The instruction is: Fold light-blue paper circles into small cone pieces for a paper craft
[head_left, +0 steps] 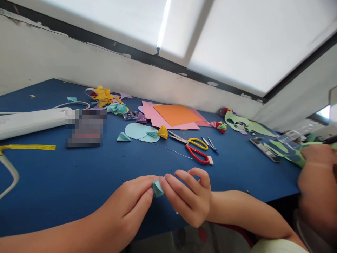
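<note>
- At the near edge of the table, slightly left of the right hand, a small folded blue paper is held above the surface, its side edges covered by fingers.
- The left hand pinches it from the left between thumb and forefinger; the right hand's nearest fingertips close on its right side, the other fingers loosely curled. How firmly either presses cannot be told.
- At the far right, a co-worker's arm is cut off and blurred; its fingers are hard to make out over green paper scraps.
- On the left, a white power strip runs out of view, and a pixelated patch hides whatever lies beside it.
- The dim area beneath the table, near and right, is hard to read.
- The blue tabletop bears scissors with one yellow and one red handle, a thin wire and pale blue discs partly under folded pieces.
- Farther back, an orange sheet overlaps pink sheets.
- Left of these lie crumpled yellow pieces; far right, a phone.
- Beyond the table, a white wall with chipped paint meets a dark frame around bright pale panels.
</note>
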Demonstrator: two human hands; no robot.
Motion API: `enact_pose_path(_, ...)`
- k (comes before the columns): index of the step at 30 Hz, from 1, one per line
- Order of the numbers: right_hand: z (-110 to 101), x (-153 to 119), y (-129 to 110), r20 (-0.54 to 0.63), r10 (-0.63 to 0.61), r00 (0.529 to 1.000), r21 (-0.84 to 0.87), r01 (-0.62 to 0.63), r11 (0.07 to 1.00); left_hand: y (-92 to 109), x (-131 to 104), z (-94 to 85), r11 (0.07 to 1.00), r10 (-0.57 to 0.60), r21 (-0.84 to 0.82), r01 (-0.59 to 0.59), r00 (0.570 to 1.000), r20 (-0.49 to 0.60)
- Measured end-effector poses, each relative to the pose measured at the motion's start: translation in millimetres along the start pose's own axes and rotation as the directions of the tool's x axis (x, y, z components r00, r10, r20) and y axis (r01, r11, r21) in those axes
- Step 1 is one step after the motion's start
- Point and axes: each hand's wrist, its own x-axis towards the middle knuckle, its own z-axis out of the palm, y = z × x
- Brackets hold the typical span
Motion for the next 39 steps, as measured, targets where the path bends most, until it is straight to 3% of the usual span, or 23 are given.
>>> enact_pose_path(7,-2,-1,-1,0.006,-0.037,0.999,-0.064,0.037,0.997,12,3,-6.3,0.979,0.176,0.1,-0.18,0.984,0.039)
enact_pose_path(12,-3,-1,-7,0.018,-0.028,0.999,-0.14,0.031,0.99,19,5,-5.8,0.951,0.277,0.141,-0.275,0.961,0.007)
enact_pose_path(15,-4,-2,-15,0.037,-0.003,0.999,-0.163,0.009,0.987,11,3,-3.0,0.96,0.25,0.131,-0.246,0.968,-0.01)
enact_pose_path(18,-5,-3,-20,0.087,0.054,0.995,-0.17,-0.039,0.985,8,3,-1.4,0.989,0.125,0.082,-0.126,0.992,0.009)
enact_pose_path(19,-4,-4,-21,0.102,0.068,0.992,-0.179,-0.049,0.983,9,5,-1.5,0.994,0.091,0.059,-0.093,0.995,0.033)
enact_pose_path(22,-1,-4,-15,0.072,-0.057,0.996,-0.172,0.069,0.983,18,12,-3.2,0.997,0.076,-0.03,-0.072,0.98,0.184)
enact_pose_path(24,0,-2,-7,0.036,-0.083,0.996,-0.061,0.085,0.995,23,16,-5.1,0.996,0.087,-0.032,-0.082,0.978,0.192)
enact_pose_path(26,-1,2,3,0.05,0.014,0.999,0.152,-0.021,0.988,24,18,-7.0,0.994,0.101,0.031,-0.107,0.983,0.155)
enact_pose_path(29,-5,10,15,0.185,0.158,0.97,0.451,-0.227,0.863,17,16,-8.9,0.945,0.215,0.22,-0.241,0.967,0.135)
enact_pose_path(32,-7,14,18,0.348,0.294,0.89,0.583,-0.451,0.676,7,14,-8.3,0.792,0.418,0.423,-0.441,0.896,0.151)
enact_pose_path(35,-3,10,14,0.392,0.295,0.872,0.652,-0.489,0.579,1,14,-6.0,0.686,0.501,0.523,-0.505,0.85,0.163)
enact_pose_path(39,6,4,8,0.463,0.225,0.858,0.713,-0.511,0.48,0,16,-4.4,0.637,0.515,0.574,-0.514,0.838,0.18)
